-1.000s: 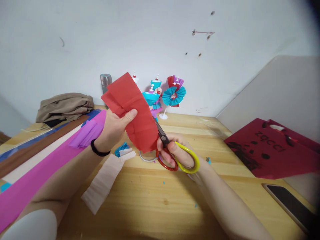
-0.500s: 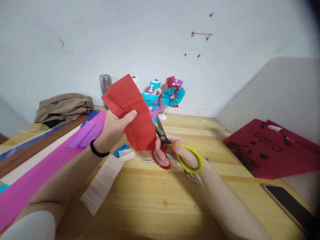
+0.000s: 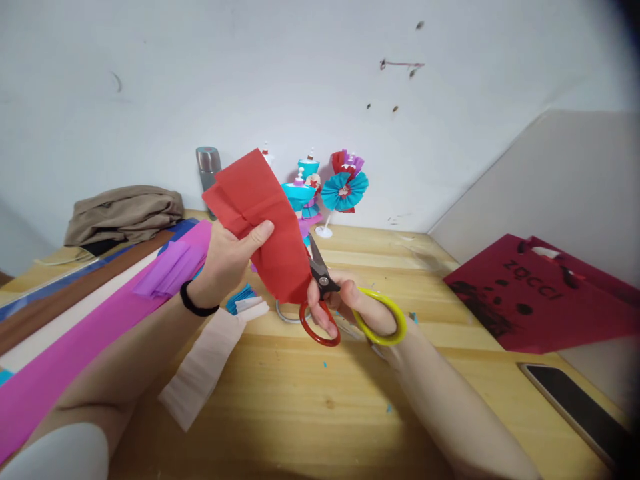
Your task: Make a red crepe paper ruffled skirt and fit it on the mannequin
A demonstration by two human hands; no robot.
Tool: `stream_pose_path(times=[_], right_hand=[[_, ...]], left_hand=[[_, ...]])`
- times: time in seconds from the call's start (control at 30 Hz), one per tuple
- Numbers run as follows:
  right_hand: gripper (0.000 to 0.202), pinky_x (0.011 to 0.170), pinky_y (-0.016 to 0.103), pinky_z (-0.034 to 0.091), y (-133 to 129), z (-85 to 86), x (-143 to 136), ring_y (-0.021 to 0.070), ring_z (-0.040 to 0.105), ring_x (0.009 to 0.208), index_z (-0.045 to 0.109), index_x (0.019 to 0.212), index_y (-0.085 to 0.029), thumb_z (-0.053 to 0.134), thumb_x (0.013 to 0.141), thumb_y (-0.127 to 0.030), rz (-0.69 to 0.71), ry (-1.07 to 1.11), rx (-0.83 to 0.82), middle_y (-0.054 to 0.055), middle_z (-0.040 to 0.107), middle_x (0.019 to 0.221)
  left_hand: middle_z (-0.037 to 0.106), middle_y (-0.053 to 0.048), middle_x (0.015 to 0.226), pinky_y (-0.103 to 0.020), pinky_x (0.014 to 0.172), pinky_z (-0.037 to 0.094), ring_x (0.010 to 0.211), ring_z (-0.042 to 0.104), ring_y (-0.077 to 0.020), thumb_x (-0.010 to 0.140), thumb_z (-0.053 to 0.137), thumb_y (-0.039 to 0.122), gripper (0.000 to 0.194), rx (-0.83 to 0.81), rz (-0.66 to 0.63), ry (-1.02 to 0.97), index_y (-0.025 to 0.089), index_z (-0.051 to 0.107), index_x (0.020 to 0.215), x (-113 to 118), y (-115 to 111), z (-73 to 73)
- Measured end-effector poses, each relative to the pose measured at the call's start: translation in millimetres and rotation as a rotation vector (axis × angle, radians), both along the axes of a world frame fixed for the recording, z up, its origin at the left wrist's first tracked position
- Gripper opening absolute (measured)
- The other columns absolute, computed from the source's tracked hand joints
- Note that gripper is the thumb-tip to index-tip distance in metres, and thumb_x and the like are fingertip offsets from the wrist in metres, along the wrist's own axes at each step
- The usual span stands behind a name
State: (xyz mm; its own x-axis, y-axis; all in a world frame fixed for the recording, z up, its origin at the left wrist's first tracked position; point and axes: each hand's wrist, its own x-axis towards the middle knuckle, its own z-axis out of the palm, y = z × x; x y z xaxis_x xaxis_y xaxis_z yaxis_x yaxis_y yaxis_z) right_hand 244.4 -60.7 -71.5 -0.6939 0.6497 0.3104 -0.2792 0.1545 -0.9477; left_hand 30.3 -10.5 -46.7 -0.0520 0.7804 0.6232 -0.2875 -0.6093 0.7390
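Observation:
My left hand pinches a folded piece of red crepe paper, thumb on top, and holds it up above the table. In my right hand is a pair of scissors with black blades, one red handle loop and one yellow. The thumb goes through the yellow loop and fingers through the red one. Its blades are spread at the paper's right edge; one blade is partly hidden by the red paper. Below lie a pale pink crepe strip and a small pleated blue piece.
Behind the paper stand dress-form figures and a blue paper flower by the wall. At left are long crepe sheets, a brown cloth and a flask. A red bag and phone lie right.
Little differs. The scissors' red loop has shifted slightly down and left, with the blades spread a bit differently. The red paper stays in my left hand, and the view has shifted slightly.

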Motion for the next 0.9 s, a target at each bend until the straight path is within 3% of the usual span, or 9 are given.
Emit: stream_pose_path(times=[0.27, 0.47, 0.9], right_hand=[[0.050, 0.049, 0.024, 0.045, -2.0, 2.4, -3.0, 0.0102, 0.053, 0.049, 0.062, 0.094, -0.015, 0.049, 0.096, -0.063, -0.042, 0.030, -0.034, 0.001, 0.060, 0.066], [0.045, 0.046, 0.022, 0.041, -0.8, -1.0, -3.5, 0.0088, 0.049, 0.043, 0.062, 0.093, -0.017, 0.054, 0.094, -0.061, -0.123, 0.021, -0.047, -0.002, 0.058, 0.057], [0.050, 0.036, 0.018, 0.032, -6.1, -1.4, -8.8, 0.0055, 0.035, 0.032, 0.060, 0.086, -0.018, 0.057, 0.089, -0.068, -0.208, 0.016, -0.118, -0.007, 0.050, 0.045]], left_hand=[[0.076, -0.006, 0.100, -0.034, 0.083, 0.062, 0.092, 0.072, -0.0213, 0.078, 0.081, 0.037, 0.029, 0.022, 0.039, 0.079, 0.017, 0.071, 0.096, 1.0, -0.9, -3.9], [0.074, -0.008, 0.106, -0.038, 0.090, 0.060, 0.099, 0.071, -0.0238, 0.077, 0.083, 0.038, 0.042, -0.017, 0.060, 0.066, 0.019, 0.066, 0.111, 1.2, -2.1, -9.5], [0.075, -0.008, 0.105, -0.037, 0.088, 0.061, 0.098, 0.072, -0.0237, 0.076, 0.083, 0.041, 0.045, -0.026, 0.028, 0.052, 0.020, 0.065, 0.112, 1.4, -1.7, -4.9]])
